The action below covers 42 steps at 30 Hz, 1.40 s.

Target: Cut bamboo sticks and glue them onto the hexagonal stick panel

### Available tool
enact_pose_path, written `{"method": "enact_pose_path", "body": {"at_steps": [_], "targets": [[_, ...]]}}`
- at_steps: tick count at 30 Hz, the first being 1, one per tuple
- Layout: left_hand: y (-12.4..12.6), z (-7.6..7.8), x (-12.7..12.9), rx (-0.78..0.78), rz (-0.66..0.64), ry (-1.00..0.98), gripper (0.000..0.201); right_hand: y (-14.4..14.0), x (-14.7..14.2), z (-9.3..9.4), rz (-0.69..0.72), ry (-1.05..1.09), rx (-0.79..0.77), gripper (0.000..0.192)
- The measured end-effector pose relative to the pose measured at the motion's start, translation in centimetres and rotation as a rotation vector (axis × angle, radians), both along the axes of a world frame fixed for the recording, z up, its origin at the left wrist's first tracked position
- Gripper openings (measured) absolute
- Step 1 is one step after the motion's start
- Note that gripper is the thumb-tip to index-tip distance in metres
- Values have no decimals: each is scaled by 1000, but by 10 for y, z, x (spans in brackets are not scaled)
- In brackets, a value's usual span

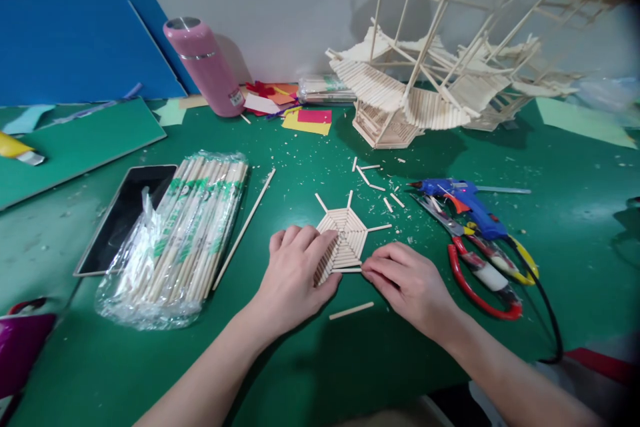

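Observation:
A flat web-shaped panel of glued wooden sticks (347,235) lies on the green table (310,360) in front of me. My left hand (295,273) rests palm down on the panel's near left part, fingers pressing it. My right hand (407,280) pinches a short stick (349,270) against the panel's near right edge. One loose short stick (351,311) lies between my wrists, and several cut stick pieces (380,180) are scattered just beyond the panel.
A plastic bag of long wooden sticks (185,240) lies at left beside a phone (127,213). A blue glue gun (463,203) and red-handled scissors (475,270) lie at right. A large stick-built model (440,80) and a pink bottle (204,67) stand at the back.

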<state>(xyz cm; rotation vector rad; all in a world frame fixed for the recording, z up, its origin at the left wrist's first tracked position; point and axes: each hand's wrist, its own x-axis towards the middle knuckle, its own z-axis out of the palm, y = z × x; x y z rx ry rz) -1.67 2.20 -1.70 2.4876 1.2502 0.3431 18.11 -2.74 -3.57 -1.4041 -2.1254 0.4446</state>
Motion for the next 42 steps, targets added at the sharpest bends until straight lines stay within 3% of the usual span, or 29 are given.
{"method": "enact_pose_path", "body": {"at_steps": [17, 42], "targets": [[-2, -2, -1, 20, 11, -18, 39, 0, -2, 2, -58, 40, -7, 12], [-2, -1, -1, 7, 11, -8, 38, 2, 0, 6, -28, 7, -32, 13]]}}
